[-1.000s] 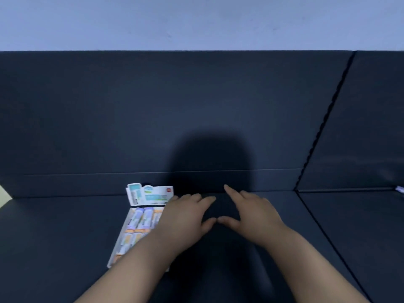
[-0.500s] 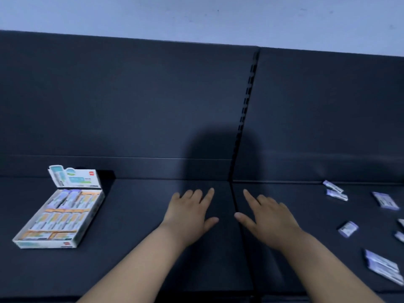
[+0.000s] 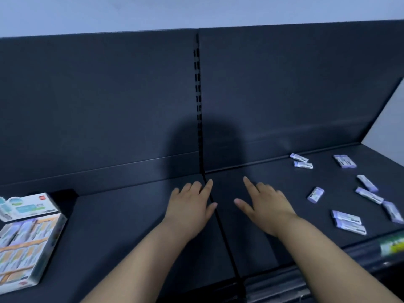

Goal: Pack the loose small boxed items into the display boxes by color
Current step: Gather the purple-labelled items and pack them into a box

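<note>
One display box (image 3: 49,255) holds rows of boxed items (image 3: 19,256).

Both hands lay flat on the dark shelf (image 3: 131,215), left hand (image 3: 189,207) and right hand (image 3: 265,207) astride its seam. A display box (image 3: 24,246) sat far left; loose purple boxes (image 3: 347,221) lay scattered right.

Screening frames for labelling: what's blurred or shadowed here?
Head view: the white cardboard display box at left is motion-smeared, print unreadable; the loose small purple boxes at right look soft but distinct; a rounded shadow darkens the black shelf back panel above the left hand and right hand.
</note>
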`<state>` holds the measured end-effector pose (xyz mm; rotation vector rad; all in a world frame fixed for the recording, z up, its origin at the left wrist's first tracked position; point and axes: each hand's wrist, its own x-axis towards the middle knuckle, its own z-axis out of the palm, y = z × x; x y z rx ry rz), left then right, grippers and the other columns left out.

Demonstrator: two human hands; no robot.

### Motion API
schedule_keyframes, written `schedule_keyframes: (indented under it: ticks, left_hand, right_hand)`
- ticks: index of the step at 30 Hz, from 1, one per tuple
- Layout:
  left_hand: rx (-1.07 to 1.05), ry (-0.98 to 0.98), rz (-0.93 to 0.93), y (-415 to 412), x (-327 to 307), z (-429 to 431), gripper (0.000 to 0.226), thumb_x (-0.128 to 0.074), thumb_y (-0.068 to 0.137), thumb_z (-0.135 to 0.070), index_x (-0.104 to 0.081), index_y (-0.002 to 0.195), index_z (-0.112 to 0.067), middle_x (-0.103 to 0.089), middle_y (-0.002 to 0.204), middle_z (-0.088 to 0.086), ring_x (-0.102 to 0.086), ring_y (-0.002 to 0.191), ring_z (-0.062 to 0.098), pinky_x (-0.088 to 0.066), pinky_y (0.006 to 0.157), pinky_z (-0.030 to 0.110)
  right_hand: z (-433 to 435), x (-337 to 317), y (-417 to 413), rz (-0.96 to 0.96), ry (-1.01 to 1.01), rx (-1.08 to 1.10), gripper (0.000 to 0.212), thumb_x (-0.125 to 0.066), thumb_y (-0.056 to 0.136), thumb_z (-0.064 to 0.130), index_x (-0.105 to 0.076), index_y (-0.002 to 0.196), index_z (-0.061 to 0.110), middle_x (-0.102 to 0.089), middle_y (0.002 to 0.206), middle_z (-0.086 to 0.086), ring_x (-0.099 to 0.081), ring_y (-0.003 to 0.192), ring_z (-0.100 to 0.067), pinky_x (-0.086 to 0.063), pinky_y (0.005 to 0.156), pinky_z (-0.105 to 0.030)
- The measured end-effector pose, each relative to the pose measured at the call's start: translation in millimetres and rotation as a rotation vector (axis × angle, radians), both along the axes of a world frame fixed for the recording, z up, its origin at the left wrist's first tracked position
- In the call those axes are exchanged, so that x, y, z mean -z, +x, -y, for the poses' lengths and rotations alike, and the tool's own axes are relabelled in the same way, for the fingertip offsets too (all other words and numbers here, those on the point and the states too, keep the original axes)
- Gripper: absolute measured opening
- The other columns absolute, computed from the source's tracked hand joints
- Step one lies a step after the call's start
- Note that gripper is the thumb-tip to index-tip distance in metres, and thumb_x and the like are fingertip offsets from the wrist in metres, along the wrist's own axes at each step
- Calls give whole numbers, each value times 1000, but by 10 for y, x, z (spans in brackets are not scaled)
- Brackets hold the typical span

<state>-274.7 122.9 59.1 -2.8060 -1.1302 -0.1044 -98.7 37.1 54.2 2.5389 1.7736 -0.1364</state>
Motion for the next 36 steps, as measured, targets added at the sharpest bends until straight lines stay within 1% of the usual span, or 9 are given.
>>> schedule_keyframes:
  ticks: [6, 12, 15, 17, 19, 21, 25, 31, 36]
  left_hand:
    - [-24, 2, -1, 445, -11, 100, 63, -21, 100, -50, -2, 152, -21, -41, 137, 0, -40, 124, 20, -32, 99, 35]
    - [-144, -52, -58, 1257, 12, 271, 64, -22, 100, -52, 2, 152, -24, -37, 143, 2, -36, 130, 22, -29, 102, 36]
    - [-181, -114, -30, 1697, 52, 443, 62, -25, 100, -52, -3, 152, -27, -36, 143, 1, -33, 132, 22, -27, 105, 36]
    - [-193, -145, -6, 1928, 78, 541, 59, -26, 100, -51, -9, 152, -29, -35, 144, 0, -32, 133, 22, -26, 106, 36]
    - [-197, -169, 16, 2133, 120, 626, 55, -28, 99, -49, -18, 150, -30, -36, 142, -1, -32, 132, 20, -27, 105, 35]
    - [-202, -180, 39, 2269, 160, 701, 50, -31, 99, -47, -29, 147, -32, -37, 139, -5, -34, 129, 18, -28, 103, 33]
    - [-193, -206, 44, 2458, 215, 827, 45, -34, 99, -46, -38, 142, -35, -39, 136, -8, -36, 127, 16, -29, 100, 30]
    - [-144, -225, 12, 2627, 205, 884, 42, -34, 99, -43, -41, 139, -36, -42, 135, -8, -37, 126, 16, -28, 99, 30]
    - [-130, -217, 31, 2895, 201, 871, 41, -33, 99, -42, -41, 139, -35, -42, 135, -9, -37, 126, 15, -27, 99, 29]
  right_hand:
    - [-23, 24, 485, -3, 44, -23, 75, -16, 94, 64, 3, 152, 20, -35, 145, -4, -34, 132, -22, -31, 104, -35]
    - [4, 11, 1307, -16, 61, -121, 76, -17, 93, 65, 1, 152, 22, -36, 144, -4, -35, 132, -21, -30, 105, -34]
    - [68, 8, 1825, -6, 37, -155, 79, -14, 90, 67, -1, 152, 22, -37, 145, -5, -34, 133, -21, -30, 105, -34]
    - [116, 1, 2116, -6, 27, -178, 74, -18, 92, 65, -6, 152, 24, -34, 149, -5, -32, 136, -22, -30, 105, -36]
    - [175, 4, 2377, -23, 21, -197, 67, -24, 95, 61, -15, 151, 26, -34, 149, -3, -33, 135, -21, -31, 105, -37]
    - [220, 21, 2565, -10, 50, -220, 56, -31, 97, 54, -29, 147, 29, -41, 143, 0, -40, 129, -20, -33, 102, -35]
    - [292, 65, 2810, -39, 80, -241, 41, -39, 97, 44, -48, 135, 30, -50, 131, 4, -47, 122, -17, -36, 95, -31]
    - [353, 145, 3019, -130, 142, -201, 37, -43, 96, 40, -53, 130, 30, -53, 120, 4, -50, 116, -16, -40, 94, -28]
    - [415, 188, 3385, -140, 187, -130, 39, -43, 97, 40, -49, 134, 31, -52, 128, 5, -52, 115, -13, -41, 90, -26]
